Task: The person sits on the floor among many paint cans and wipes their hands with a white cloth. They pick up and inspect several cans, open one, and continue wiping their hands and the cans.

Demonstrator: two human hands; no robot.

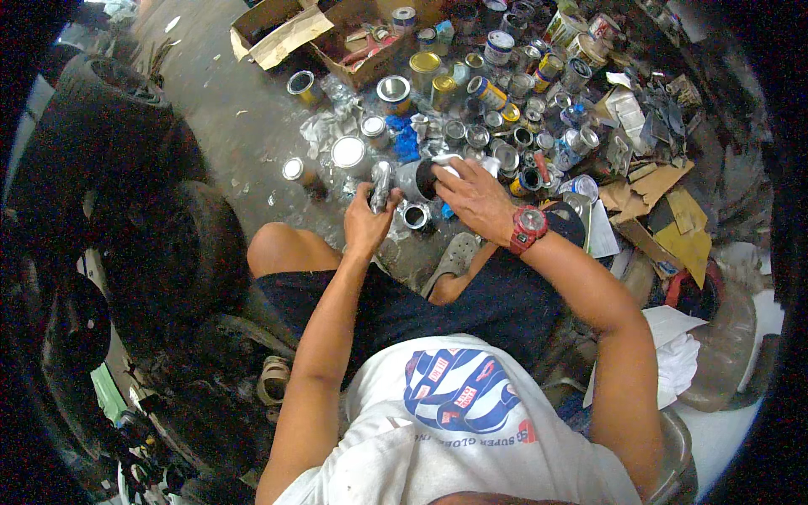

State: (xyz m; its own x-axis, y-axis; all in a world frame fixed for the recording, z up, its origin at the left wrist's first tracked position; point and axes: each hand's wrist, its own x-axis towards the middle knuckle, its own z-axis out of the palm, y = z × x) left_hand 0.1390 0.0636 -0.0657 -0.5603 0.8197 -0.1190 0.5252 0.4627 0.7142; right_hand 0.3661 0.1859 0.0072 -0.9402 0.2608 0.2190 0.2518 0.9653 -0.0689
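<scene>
My left hand (372, 214) grips a silvery metal tool (381, 186), which looks like part of a paint spray gun. Beside it lies a grey cup (413, 180), tilted on its side, its dark mouth facing right. At that mouth is my right hand (470, 196), a red watch on its wrist, with a white cloth or paper (448, 161) under its fingers; the fingertips are partly hidden. Just below the cup an open can (416, 216) stands on the floor. A white-topped can (348, 152) and a smaller one (374, 126) stand beyond my left hand.
Many paint cans crowd the floor ahead and right, among them a blue and yellow can (487, 92). A blue rag (404, 137) lies between cans. Cardboard boxes (284, 41) stand at the top, torn cardboard (685, 221) at right, tyres (208, 233) at left. My shoe (456, 255) is near the open can.
</scene>
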